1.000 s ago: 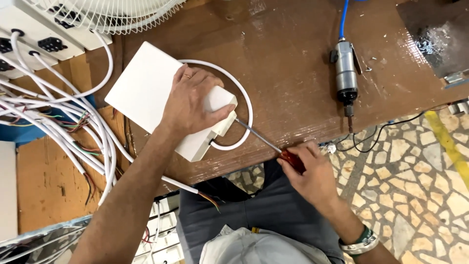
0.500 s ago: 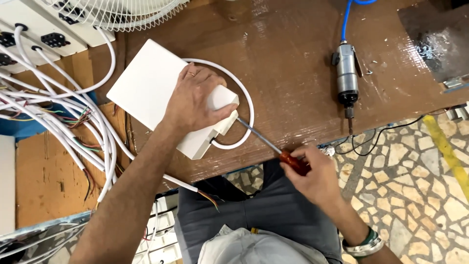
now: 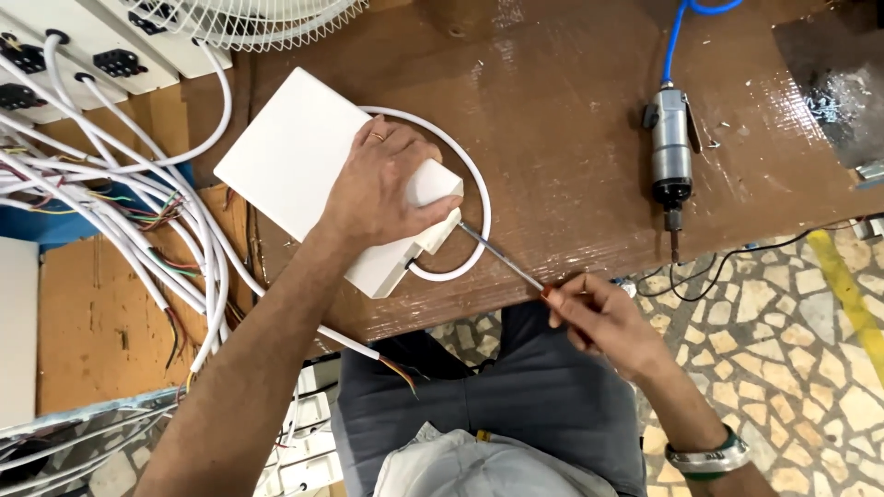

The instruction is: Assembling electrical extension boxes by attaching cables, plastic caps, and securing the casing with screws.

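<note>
The left hand [image 3: 378, 193] lies flat over a white box [image 3: 295, 166] on the brown worktop [image 3: 571, 120], fingers spread and pressing on its lower right corner rather than gripping it. The right hand [image 3: 599, 317] sits just off the worktop's near edge, fingers clenched around the red handle of a screwdriver [image 3: 505, 258], whose metal shaft slants up-left so the tip meets the box's corner. A white cable [image 3: 474, 184] loops from that corner round the left hand. Well apart to the right lies an air tool [image 3: 670, 161] on a blue hose [image 3: 677, 37]. A bundle of white wires [image 3: 120, 212] trails at the left, near a fan guard [image 3: 249, 18].
</note>
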